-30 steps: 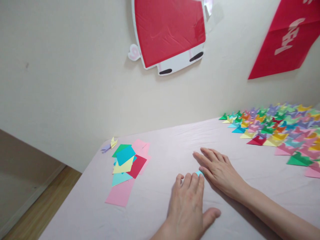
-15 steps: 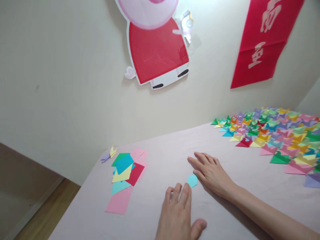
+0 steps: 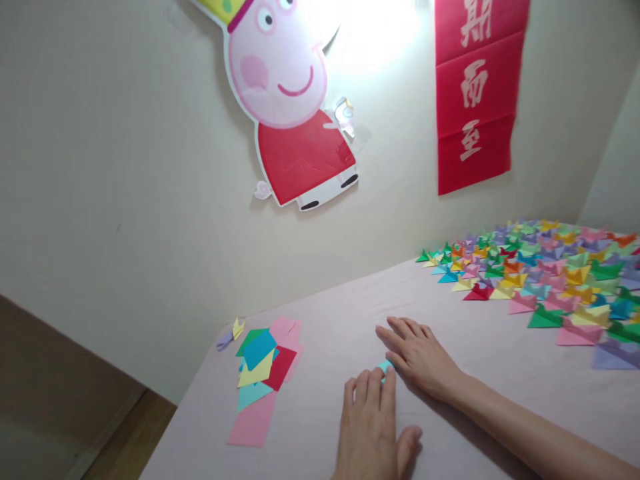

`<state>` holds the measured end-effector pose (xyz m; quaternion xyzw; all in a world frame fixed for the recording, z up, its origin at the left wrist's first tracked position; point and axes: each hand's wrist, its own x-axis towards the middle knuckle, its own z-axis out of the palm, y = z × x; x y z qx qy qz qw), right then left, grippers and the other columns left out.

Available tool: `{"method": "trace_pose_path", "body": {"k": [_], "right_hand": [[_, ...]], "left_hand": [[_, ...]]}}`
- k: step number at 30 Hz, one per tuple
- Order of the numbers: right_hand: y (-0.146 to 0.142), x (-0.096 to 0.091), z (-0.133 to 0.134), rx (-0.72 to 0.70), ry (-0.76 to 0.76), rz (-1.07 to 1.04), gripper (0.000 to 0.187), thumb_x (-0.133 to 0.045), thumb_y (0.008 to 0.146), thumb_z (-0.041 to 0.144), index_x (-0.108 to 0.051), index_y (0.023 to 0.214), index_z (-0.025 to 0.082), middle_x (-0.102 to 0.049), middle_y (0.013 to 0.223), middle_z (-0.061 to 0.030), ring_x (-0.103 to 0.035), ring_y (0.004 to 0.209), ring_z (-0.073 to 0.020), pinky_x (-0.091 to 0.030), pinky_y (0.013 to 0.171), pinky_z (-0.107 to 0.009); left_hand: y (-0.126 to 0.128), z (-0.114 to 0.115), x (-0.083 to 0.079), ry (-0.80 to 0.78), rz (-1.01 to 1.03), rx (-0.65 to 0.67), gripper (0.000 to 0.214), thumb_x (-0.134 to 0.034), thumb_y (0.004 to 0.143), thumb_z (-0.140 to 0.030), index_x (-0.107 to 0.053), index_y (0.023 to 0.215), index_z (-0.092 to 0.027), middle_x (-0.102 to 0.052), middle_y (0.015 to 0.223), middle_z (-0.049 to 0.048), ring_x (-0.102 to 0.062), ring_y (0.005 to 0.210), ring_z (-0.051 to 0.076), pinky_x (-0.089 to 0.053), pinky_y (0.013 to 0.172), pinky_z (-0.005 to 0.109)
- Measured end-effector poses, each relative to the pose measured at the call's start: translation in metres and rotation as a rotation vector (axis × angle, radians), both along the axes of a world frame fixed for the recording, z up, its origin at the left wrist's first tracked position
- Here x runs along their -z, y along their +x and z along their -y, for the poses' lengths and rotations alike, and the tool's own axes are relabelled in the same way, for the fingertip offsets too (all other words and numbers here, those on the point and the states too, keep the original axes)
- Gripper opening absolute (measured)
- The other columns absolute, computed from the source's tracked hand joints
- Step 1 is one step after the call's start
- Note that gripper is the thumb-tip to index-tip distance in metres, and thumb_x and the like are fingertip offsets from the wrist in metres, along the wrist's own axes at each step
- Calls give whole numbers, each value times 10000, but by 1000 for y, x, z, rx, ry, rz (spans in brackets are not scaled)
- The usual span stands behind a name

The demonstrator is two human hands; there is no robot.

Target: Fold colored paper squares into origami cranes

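A small light blue piece of paper (image 3: 385,366) lies on the pale pink tabletop, mostly covered by fingers. My left hand (image 3: 369,413) rests palm down over its near side, fingers stretched forward and thumb out to the right. Just right of the paper, my right hand (image 3: 419,355) lies flat with its fingers apart, its thumb near the paper's edge. Neither hand grips anything that shows. How the light blue paper is folded cannot be seen.
Left of my hands lies a loose pile of coloured paper sheets (image 3: 257,370). Beyond it are small yellow and purple folded pieces (image 3: 231,333). Rows of folded paper birds (image 3: 545,287) stand at the right. A wall with a cartoon pig cutout (image 3: 306,157) and red banner (image 3: 475,120) rises behind.
My left hand has slid forward over the light blue paper and now covers most of it. The right hand stays nearly where it was. The view has tilted upward, showing more wall.
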<state>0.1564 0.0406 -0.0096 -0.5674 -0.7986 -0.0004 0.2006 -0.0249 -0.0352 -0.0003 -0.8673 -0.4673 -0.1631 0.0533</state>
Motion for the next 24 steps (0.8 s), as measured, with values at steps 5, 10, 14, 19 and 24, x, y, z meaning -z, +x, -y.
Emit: {"method": "trace_pose_path", "body": {"k": [5, 10, 14, 19, 24], "right_hand": [[0, -1, -1, 8, -37, -23, 477, -525, 877, 194, -584, 1341, 281, -542, 1431, -120, -473, 1293, -327, -406, 1013, -492], [3, 3, -3, -9, -21, -51, 488, -498, 872, 150, -584, 1330, 295, -552, 1418, -106, -486, 1271, -319, -422, 986, -489], [7, 3, -5, -45, -1, -154, 451, -461, 885, 129, -601, 1286, 278, -572, 1381, -105, -491, 1246, -310, -428, 978, -495], [12, -12, -2, -278, -49, -413, 339, -413, 844, 48, -641, 1006, 240, -668, 1093, -64, -563, 1066, -218, -471, 928, -386], [12, -26, 4, -385, -144, -415, 340, -454, 653, -30, -631, 797, 223, -642, 930, -33, -558, 955, -203, -463, 878, -361]], "left_hand": [[21, -10, 7, -83, -24, -19, 492, -627, 870, -513, -625, 1235, -184, -634, 1250, 93, -543, 1105, 315, -411, 996, 497], [12, -8, 16, -72, 42, -38, 423, -680, 834, -416, -611, 1202, -220, -630, 1226, 50, -526, 1083, 297, -393, 984, 483], [11, -11, -3, -163, 152, -10, 218, -666, 830, -244, -606, 1040, -238, -597, 1209, 32, -509, 1072, 260, -397, 946, 425], [17, -25, -27, -254, 297, -132, 274, -679, 789, -122, -537, 1007, -207, -566, 1052, 36, -515, 952, 221, -412, 845, 367], [16, -32, -20, -266, 302, -166, 228, -694, 798, -146, -523, 933, -212, -556, 987, 20, -513, 924, 221, -397, 818, 358]]}}
